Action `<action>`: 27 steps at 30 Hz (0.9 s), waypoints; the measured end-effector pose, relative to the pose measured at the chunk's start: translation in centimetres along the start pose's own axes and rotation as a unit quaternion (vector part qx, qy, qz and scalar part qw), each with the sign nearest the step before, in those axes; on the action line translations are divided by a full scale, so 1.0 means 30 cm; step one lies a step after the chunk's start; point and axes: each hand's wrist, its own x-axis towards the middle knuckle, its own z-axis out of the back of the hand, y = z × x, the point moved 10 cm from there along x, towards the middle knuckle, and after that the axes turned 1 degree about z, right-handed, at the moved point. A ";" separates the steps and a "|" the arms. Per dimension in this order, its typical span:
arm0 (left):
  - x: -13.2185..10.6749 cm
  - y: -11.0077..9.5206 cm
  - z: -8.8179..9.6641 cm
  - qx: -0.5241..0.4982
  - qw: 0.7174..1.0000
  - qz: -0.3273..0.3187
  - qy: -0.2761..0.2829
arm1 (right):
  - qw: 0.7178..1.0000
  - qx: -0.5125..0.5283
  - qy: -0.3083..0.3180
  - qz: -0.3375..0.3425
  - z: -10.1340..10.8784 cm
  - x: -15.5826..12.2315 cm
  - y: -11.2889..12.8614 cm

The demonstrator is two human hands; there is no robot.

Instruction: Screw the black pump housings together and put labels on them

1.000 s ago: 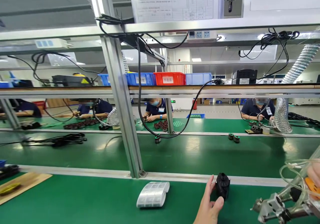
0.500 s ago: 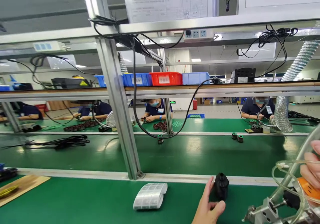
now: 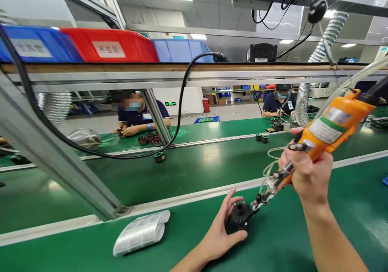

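My right hand is closed round an orange electric screwdriver, which slants down to the left. A metal fitting with a thin clear hose sits at its front end, and its tip meets the side of a black plastic housing. This housing stands on the green bench with a round hole in its top. My left hand curls round its left side, fingers behind and thumb in front. Whether a screw is at the tip is too small to tell.
A curled sheet of silvery labels lies to the left, near a metal post. A black cable loops down from the shelf, which carries a red bin and blue bins. Two co-workers sit at the far bench.
The orange screwdriver has come from the right edge to the black housing in my right hand. My left hand has closed round the housing. The view has swung right.
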 end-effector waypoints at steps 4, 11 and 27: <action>-0.002 0.029 -0.008 -0.009 0.999 0.034 0.026 | 1.000 0.010 0.006 -0.006 -0.054 -0.022 -0.027; 0.030 0.020 -0.012 0.004 0.998 0.042 0.048 | 0.999 -0.013 0.024 -0.020 -0.132 -0.050 -0.042; 0.042 -0.054 -0.050 -0.052 0.997 0.040 0.049 | 0.990 -0.046 0.090 -0.095 -0.231 -0.112 -0.185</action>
